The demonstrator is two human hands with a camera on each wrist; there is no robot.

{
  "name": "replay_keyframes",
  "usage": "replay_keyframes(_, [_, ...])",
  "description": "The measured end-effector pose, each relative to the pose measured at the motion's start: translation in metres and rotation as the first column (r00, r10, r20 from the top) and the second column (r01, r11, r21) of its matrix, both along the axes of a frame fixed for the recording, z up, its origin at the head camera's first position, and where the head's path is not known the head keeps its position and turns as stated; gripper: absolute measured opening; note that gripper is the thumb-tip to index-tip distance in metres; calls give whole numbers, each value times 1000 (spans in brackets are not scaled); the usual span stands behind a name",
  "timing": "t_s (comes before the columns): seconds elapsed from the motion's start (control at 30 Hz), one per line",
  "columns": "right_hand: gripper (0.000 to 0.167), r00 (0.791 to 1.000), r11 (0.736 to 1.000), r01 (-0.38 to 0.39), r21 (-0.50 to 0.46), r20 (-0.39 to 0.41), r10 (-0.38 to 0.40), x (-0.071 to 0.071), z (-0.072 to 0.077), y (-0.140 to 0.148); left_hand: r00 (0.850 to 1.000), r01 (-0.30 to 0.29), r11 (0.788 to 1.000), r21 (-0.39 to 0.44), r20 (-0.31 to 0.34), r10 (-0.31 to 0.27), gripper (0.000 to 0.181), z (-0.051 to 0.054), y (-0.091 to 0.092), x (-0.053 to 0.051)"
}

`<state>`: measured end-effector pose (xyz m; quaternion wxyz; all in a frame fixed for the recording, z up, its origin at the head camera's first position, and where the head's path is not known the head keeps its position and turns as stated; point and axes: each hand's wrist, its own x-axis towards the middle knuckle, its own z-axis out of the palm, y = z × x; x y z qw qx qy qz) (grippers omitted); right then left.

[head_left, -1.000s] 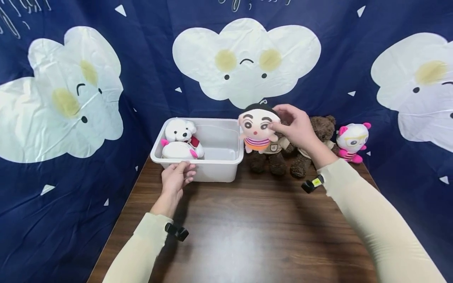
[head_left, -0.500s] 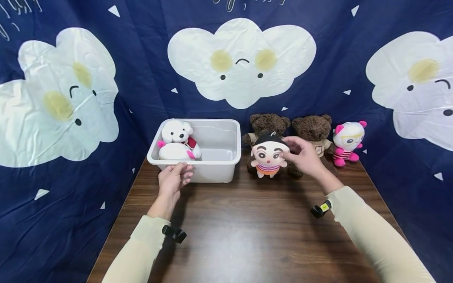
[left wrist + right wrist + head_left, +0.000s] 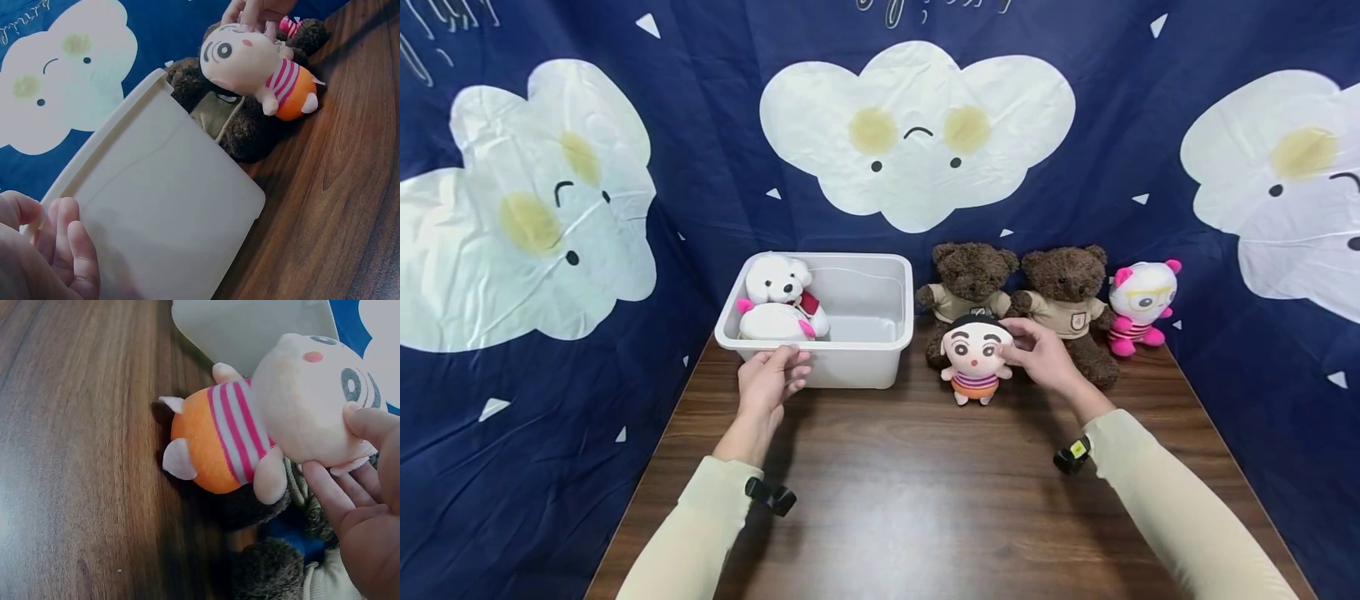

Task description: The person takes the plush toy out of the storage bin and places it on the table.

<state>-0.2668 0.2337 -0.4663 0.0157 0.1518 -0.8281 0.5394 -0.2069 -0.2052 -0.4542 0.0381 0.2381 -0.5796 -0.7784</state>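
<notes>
Head view: I've three plushes out, bin holds two; left hand grips front rim, right hand pinches doll.

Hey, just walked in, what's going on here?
A person's right hand holds a doll in a striped shirt by the head, in front of a brown bear; whether the doll's feet touch the table is hard to tell. The left hand grips the near rim of a pale bin containing a white plush dog and a pink-and-white toy. A second brown bear and a toy in yellow glasses sit farther right.
</notes>
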Motion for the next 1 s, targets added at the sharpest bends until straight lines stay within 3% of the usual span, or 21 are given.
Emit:
replay_keyframes(0.17, [56, 991, 997, 22, -77, 134, -12, -13, -14, 2, 1000, 2, 1000, 0, -3, -2, 16, 0, 1, 0])
replay_keyframes(0.57, [64, 966, 991, 135, -16, 223, -128, -25, -18, -4, 1000, -3, 1000, -8, -4, 3, 16, 1, 2, 0])
replay_keyframes(0.73, [64, 969, 991, 136, 0, 206, -133, -25, -18, -5, 1000, -4, 1000, 0, -4, 4, 16, 2, 3, 0])
replay_keyframes(1.0, [56, 987, 983, 138, 124, 66, -147, -26, -3, -2, 1000, -10, 1000, -3, -5, 10, 16, 2, 1, 1])
